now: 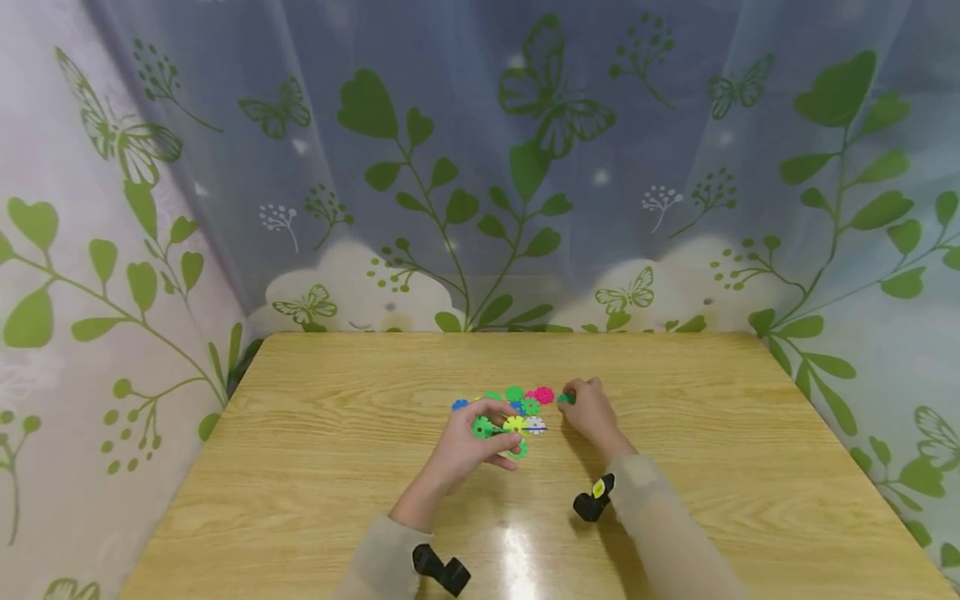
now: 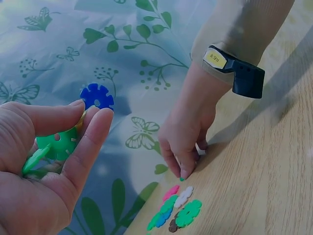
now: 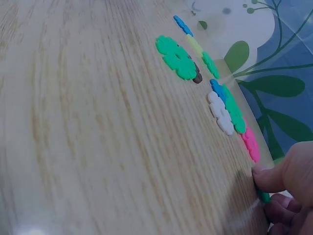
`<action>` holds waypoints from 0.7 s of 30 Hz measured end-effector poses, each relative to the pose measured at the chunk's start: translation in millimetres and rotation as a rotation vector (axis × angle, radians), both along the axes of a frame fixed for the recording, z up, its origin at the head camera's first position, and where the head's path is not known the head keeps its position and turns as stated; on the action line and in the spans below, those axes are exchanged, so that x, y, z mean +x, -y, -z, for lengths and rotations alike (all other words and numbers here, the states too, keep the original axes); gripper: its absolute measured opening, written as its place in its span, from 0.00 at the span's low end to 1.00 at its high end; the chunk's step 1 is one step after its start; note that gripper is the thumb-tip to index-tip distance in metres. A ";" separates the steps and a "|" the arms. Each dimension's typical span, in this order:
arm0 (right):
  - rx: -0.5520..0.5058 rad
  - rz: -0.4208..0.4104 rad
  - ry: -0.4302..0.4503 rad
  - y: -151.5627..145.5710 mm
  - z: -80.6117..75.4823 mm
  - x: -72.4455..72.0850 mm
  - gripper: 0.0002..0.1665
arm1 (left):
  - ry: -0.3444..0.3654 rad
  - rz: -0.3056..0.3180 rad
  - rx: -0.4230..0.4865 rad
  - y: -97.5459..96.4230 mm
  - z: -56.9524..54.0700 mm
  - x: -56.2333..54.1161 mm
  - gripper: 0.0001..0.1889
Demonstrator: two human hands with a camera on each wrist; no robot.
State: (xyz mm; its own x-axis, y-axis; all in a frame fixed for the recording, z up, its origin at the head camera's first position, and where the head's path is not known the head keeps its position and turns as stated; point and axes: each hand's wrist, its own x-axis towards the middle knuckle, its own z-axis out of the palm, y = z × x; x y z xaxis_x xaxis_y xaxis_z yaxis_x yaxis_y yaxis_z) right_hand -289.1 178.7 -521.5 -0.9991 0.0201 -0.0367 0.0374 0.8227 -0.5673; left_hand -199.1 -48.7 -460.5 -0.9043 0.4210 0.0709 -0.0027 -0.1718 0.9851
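Observation:
Slotted plastic discs joined together are held in my left hand [image 1: 467, 442], pinched between thumb and fingers above the table. The group has a green disc [image 2: 61, 146], a yellow disc [image 1: 514, 426] and a blue disc [image 2: 97, 96] that stands out past the fingertips in the left wrist view. Part of it is hidden by the palm. To the right, my right hand [image 1: 594, 414] pinches another green disc [image 3: 264, 195] at the tabletop, mostly covered by its thumb and fingers.
Loose discs lie between and beyond the hands: a pink disc [image 3: 250, 142], a white disc [image 3: 221, 113], a large green disc [image 3: 176, 56], a brown disc [image 3: 197, 74], a blue disc [image 3: 183, 26] and several others. A patterned curtain [image 1: 465, 167] borders the wooden table [image 1: 315, 433].

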 end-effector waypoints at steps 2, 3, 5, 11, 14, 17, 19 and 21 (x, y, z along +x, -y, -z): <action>0.010 0.000 0.013 -0.2 -1.3 1.4 0.13 | -0.001 0.001 0.006 -0.1 0.5 -0.2 0.17; 0.017 -0.001 0.020 -0.1 -2.2 2.1 0.14 | -0.001 -0.002 0.009 -0.4 3.2 -1.4 0.17; 0.032 -0.004 0.044 0.1 -3.8 2.8 0.15 | -0.002 -0.004 0.012 -0.7 3.1 -1.3 0.17; 0.060 -0.002 0.103 2.5 -9.4 5.9 0.16 | -0.005 -0.013 0.011 -0.3 1.9 -0.1 0.19; 0.077 0.004 0.122 3.8 -11.1 7.1 0.15 | -0.004 -0.021 0.012 0.4 0.9 0.7 0.18; 0.091 0.008 0.132 4.8 -12.6 8.0 0.15 | -0.007 -0.026 0.014 1.1 -0.1 1.6 0.17; 0.093 0.010 0.136 4.6 -12.8 8.4 0.15 | -0.006 -0.026 0.016 1.4 -0.7 2.4 0.17; 0.089 0.005 0.136 3.5 -12.2 8.9 0.15 | -0.005 -0.023 0.018 1.6 -1.3 3.4 0.17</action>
State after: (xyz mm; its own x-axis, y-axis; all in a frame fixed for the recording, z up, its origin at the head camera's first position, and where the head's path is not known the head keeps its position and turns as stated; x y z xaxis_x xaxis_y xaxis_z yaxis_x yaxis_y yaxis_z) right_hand -280.2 175.2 -509.3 -0.9849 0.0340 -0.1697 0.1130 0.8692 -0.4815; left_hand -195.6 -50.2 -459.3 -0.9132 0.3990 0.0830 0.0066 -0.1892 0.9819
